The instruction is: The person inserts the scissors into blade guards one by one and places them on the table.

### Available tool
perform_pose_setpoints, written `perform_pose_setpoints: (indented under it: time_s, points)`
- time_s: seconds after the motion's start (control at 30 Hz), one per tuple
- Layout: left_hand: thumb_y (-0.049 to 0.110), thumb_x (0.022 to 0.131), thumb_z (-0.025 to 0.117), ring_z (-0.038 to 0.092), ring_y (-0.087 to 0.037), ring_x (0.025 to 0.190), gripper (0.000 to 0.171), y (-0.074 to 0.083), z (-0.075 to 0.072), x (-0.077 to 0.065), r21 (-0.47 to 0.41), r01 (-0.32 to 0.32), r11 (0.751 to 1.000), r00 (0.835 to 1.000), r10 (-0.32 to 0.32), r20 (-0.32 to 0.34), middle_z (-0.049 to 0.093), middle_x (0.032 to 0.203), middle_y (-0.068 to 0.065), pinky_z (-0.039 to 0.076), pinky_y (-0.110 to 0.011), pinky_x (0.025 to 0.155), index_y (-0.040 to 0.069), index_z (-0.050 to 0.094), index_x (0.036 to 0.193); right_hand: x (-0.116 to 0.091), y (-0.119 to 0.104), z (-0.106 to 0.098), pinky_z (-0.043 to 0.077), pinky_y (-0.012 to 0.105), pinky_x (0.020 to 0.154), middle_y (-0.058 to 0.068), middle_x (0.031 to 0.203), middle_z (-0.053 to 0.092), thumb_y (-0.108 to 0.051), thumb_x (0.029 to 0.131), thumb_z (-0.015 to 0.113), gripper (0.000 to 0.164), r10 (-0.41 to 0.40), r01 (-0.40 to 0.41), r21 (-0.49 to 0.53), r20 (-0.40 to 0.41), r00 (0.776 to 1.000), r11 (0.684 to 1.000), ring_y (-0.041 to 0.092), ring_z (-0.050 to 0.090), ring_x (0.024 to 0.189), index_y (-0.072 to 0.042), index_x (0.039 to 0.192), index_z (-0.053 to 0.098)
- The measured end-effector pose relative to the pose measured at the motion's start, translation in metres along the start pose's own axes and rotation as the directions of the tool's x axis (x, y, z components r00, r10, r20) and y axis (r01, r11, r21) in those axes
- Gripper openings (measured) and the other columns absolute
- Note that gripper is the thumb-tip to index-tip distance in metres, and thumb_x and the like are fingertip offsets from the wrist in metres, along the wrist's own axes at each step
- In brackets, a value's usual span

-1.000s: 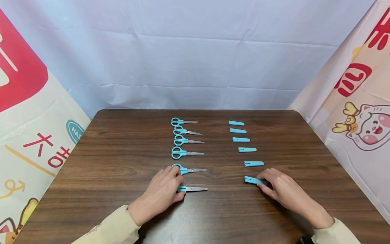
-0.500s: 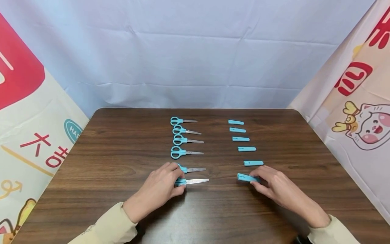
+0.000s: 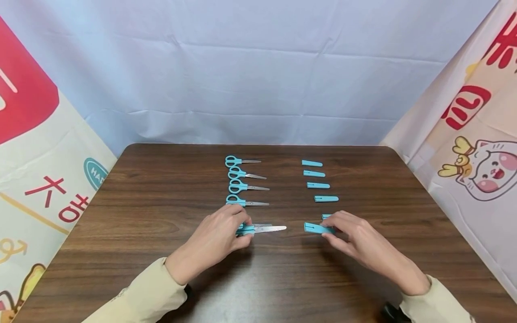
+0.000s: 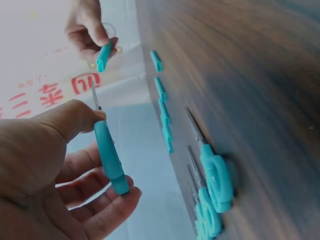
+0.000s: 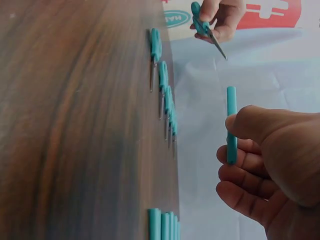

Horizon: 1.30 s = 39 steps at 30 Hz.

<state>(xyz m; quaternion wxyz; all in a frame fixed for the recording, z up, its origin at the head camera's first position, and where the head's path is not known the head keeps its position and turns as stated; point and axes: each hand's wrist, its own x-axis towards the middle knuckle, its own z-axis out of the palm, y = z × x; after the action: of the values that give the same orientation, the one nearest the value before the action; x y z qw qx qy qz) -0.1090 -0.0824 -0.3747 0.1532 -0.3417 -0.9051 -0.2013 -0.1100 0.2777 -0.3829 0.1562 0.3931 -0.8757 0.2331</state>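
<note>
My left hand (image 3: 214,237) pinches a pair of scissors (image 3: 271,229) by its light-blue handles (image 4: 107,150), thumb on one side and fingers on the other. The blades point right, raised off the table. Opposite, my right hand (image 3: 361,240) pinches a light-blue scissors cover (image 3: 314,228) between thumb and fingers. In the right wrist view the cover (image 5: 231,100) hangs in the air. Its slotted end faces the blade tips, with a short gap between. The held scissors overlap another pair behind them in the head view, and the right fingers partly hide a cover on the table.
Several blue-handled scissors (image 3: 238,186) lie in a column on the brown wooden table (image 3: 161,188), blades rightward. A matching column of covers (image 3: 318,185) lies to their right. A pale cloth (image 3: 258,89) hangs behind the table, with printed cloths (image 3: 480,175) at the sides.
Both hands have lifted off the table: the left with the scissors, moving up and slightly right, the right with the cover, moving left. The gap between blade tips and cover has narrowed.
</note>
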Motion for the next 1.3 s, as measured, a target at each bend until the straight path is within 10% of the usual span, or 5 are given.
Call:
perform_pose_setpoints:
  time_s: [1.3]
  points:
    - [0.023, 0.086, 0.082, 0.055, -0.012, 0.085, 0.014, 0.007, 0.007, 0.011, -0.037, -0.022, 0.999, 0.999, 0.024, 0.044, 0.061, 0.093, 0.005, 0.049, -0.024, 0.063, 0.014, 0.074, 0.093, 0.019, -0.017, 0.008, 0.043, 0.013, 0.068, -0.013, 0.101, 0.066, -0.002, 0.087, 0.080, 0.027, -0.059, 0.057, 0.075, 0.024, 0.998, 0.996, 0.004, 0.057, 0.084, -0.017, 0.107, 0.071]
